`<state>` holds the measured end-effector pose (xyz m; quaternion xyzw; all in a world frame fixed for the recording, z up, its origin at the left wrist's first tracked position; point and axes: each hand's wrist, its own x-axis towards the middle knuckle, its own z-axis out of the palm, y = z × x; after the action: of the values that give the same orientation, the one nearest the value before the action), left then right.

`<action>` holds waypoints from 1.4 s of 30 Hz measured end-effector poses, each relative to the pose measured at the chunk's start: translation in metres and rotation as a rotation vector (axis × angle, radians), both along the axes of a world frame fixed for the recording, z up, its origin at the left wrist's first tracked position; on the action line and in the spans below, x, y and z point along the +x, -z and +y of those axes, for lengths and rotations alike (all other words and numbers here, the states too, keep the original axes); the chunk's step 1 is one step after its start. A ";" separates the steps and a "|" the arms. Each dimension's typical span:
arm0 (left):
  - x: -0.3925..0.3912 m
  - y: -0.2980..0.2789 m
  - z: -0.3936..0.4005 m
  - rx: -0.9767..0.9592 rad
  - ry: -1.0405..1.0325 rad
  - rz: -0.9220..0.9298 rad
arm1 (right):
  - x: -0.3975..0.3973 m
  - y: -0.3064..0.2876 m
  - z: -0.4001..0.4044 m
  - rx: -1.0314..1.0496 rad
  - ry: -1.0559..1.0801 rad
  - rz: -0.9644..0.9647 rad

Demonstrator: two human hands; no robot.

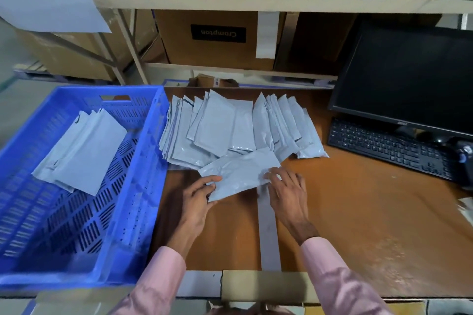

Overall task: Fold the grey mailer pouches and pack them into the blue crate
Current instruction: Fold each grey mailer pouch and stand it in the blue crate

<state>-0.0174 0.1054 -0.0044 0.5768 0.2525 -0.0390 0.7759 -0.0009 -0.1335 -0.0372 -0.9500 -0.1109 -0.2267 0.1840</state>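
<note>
A grey pouch (pixel 238 174) lies slanted on the brown table (pixel 358 212), just near of a fanned heap of more pouches (pixel 230 125), and both hands are on it. The left hand (pixel 198 195) pinches its left end, thumb on top and fingers curled under the edge. The right hand (pixel 288 186) rests on its right end with fingers bent down onto the plastic; whether they actually grip it I cannot tell. Both sleeves are pink.

To the left sits the blue crate (pixel 128 212), its wall touching the heap's left side. Inside, toward the far left, lies a small stack of folded pouches (pixel 82 151) (overlapping, slightly tilted).

On the right stand a dark monitor (pixel 409 79) and a black keyboard (pixel 389 148), well apart from the hands. Behind the table, shelves hold a cardboard box (pixel 212 41).
</note>
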 end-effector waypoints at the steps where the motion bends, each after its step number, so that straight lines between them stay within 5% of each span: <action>1: 0.000 -0.001 0.001 0.006 -0.002 -0.007 | 0.001 -0.002 -0.001 0.012 0.007 -0.024; 12: -0.003 -0.001 0.025 -0.225 0.298 -0.181 | 0.001 -0.026 -0.017 0.091 -0.005 -0.070; 18: 0.000 0.007 0.023 0.413 0.397 -0.241 | 0.005 -0.039 -0.023 0.126 -0.030 0.077; 25: 0.004 0.028 0.014 0.442 0.417 0.091 | 0.009 -0.004 -0.020 -0.082 0.027 0.378; 29: 0.000 0.037 0.005 1.024 0.398 0.181 | -0.003 0.017 -0.004 -0.056 0.004 0.342; 31: -0.005 0.040 0.001 1.320 0.396 0.014 | -0.012 0.026 0.005 -0.029 -0.011 0.331; 35: -0.006 0.053 -0.008 1.458 0.557 -0.423 | -0.028 0.041 0.024 -0.006 -0.048 0.331; 42: -0.014 0.080 -0.021 1.534 0.738 -0.367 | -0.024 0.053 0.025 -0.042 -0.047 0.352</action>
<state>-0.0311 0.0845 -0.0845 0.9825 -0.1229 -0.0137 0.1394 -0.0254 -0.1083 -0.0907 -0.9757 -0.1040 -0.0501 0.1860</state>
